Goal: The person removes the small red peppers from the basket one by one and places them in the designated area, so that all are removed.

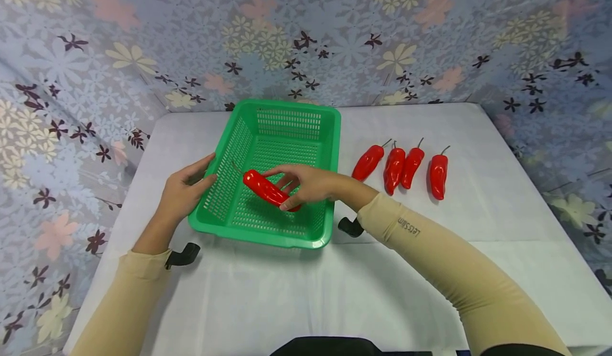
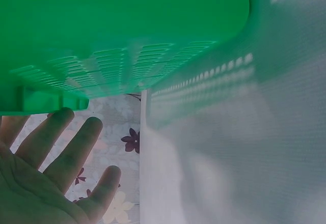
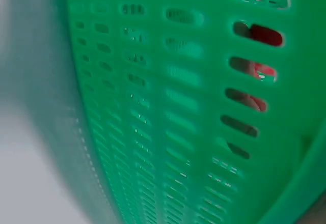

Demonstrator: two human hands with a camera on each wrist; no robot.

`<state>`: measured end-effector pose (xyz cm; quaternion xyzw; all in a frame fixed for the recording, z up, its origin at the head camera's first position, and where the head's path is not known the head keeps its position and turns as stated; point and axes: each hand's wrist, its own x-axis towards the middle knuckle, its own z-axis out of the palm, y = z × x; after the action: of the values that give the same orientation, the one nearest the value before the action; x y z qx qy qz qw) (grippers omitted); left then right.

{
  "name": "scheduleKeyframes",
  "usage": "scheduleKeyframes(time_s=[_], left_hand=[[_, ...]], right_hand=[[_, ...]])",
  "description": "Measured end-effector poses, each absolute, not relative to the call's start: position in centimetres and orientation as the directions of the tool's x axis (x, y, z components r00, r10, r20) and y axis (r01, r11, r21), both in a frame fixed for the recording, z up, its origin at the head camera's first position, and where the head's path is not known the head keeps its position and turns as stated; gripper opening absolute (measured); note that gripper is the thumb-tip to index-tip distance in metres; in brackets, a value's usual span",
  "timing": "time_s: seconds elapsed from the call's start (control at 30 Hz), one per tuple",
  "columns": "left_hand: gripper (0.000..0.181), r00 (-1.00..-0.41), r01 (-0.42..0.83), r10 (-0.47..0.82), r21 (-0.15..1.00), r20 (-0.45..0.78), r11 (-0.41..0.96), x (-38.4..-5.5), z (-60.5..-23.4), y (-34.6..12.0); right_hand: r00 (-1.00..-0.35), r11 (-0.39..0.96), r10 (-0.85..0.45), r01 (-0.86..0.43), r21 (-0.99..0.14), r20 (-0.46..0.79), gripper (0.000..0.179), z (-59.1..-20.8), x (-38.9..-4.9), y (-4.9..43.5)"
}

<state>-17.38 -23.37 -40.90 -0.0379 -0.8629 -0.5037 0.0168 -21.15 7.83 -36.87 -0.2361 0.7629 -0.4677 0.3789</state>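
Note:
A long glossy red chili pepper (image 1: 266,188) with a thin stem is gripped by my right hand (image 1: 308,185), its thumb on the near side and fingers on the far side. That hand is over the inside of a green plastic basket (image 1: 268,239). In the right wrist view, bits of the red chili pepper (image 3: 266,34) show through the basket wall's slots. My left hand (image 1: 185,188) is at the basket's left rim, thumb tip on the edge. In the left wrist view, the left hand's fingers (image 2: 74,158) are spread and nearly straight, just below the rim.
Several red chili peppers (image 1: 394,167) lie on the white-covered table (image 1: 268,297) to the right of the basket. Behind and at the sides of the table is a flowered cloth (image 1: 311,32).

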Motion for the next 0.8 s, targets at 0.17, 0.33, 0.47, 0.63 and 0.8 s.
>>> scheduleKeyframes(time_s=[0.17, 0.33, 0.47, 0.63, 0.8], left_hand=[[0.050, -0.996, 0.081, 0.059, 0.870, 0.060, 0.487, -17.5, -41.0, -23.2], [0.050, -0.996, 0.081, 0.059, 0.860, 0.060, 0.504, -17.4, -41.0, -23.4], [0.050, -0.997, 0.080, 0.051, 0.855, 0.063, 0.512, -17.4, -40.9, -23.5], [0.050, -0.997, 0.076, 0.058, 0.860, 0.055, 0.504, -17.4, -40.8, -23.3], [0.050, -0.998, 0.065, 0.055, 0.857, 0.043, 0.511, -17.3, -40.8, -23.3]], right_hand=[[-0.692, 0.382, -0.656, 0.042, -0.923, -0.303, 0.076, -36.3, -21.6, 9.0], [-0.784, 0.255, -0.567, 0.126, -0.959, -0.254, 0.079, -35.2, -22.4, 11.0], [-0.854, 0.183, -0.468, 0.160, -0.970, -0.229, 0.080, -34.4, -22.8, 12.7], [-0.899, 0.161, -0.375, 0.179, -0.971, -0.228, 0.079, -33.8, -22.8, 15.7], [-0.927, 0.199, -0.267, 0.215, -0.956, -0.264, 0.080, -34.2, -22.6, 19.5]])
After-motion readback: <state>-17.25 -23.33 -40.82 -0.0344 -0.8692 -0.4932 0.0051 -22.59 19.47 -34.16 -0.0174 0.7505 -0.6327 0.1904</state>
